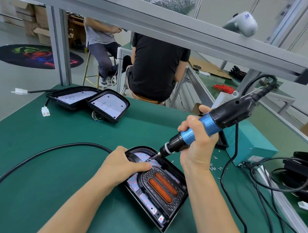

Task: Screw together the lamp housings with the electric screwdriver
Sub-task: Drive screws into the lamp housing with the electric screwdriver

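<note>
Three housings: one lamp housing under the hands at near centre of the green bench mat, and two more housings lying open-side up at the far left, touching each other.
Worked housing, place: flat on the mat, between the two forearms, a little right of the middle.
Worked housing, long axis: runs from its rounded end at far left to its squared end at near right; the rounded end points away from the person.
Worked housing, inside: a white board with red dots round a black ribbed insert that carries two orange slots, both lying along the same long axis.
Left hand: rests on the far left rim of the worked housing, fingers curled over the edge and thumb lying flat across the inside, pressing it down.
Right hand: wrapped round the blue barrel of the electric screwdriver, fingers closed on it.
Screwdriver, axis: tilted, its tip down and to the left, its black rear end up and to the far right, where a cable leaves it.
Screwdriver tip: meets the white board near the rounded end, just beside the left thumb; whether a screw sits under it is too small to tell.
Loose screws: scattered on the mat just right of the right wrist.
Blue-green box: on the right of the mat, behind the right hand.
Black cable: curves across the mat from the near left to the left hand.
Background: two seated people beyond the far edge.
</note>
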Tool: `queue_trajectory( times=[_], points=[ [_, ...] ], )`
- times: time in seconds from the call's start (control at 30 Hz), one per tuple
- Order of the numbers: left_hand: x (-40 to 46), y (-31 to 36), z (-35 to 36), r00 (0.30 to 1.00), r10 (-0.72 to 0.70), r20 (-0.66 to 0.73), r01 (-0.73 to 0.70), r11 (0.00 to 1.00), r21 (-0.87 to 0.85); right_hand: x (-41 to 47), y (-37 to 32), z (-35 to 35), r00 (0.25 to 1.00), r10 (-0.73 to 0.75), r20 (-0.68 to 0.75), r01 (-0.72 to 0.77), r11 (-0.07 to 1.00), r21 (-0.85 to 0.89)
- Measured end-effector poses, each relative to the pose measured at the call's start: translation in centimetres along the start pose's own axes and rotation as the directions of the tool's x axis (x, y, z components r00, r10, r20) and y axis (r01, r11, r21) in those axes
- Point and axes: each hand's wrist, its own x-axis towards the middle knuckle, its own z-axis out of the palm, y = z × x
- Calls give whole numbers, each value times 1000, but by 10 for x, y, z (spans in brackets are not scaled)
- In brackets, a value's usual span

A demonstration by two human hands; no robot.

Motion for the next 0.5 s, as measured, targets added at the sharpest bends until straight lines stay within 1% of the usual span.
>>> queue_trajectory(
  times=[0.07,0.33,0.5],
  points=[
    [0,0,1,1000,3,-4,-3,1000,-3,0,0,0,1000,7,13,-7,1000,-5],
    [0,-1,1,1000,1,-8,-1,1000,0,2,4,3,1000,30,-6,-29,999,34],
    [0,-1,1,1000,2,-9,-3,1000,-6,1,2,4,1000,10,25,-9,1000,-16]
  ],
)
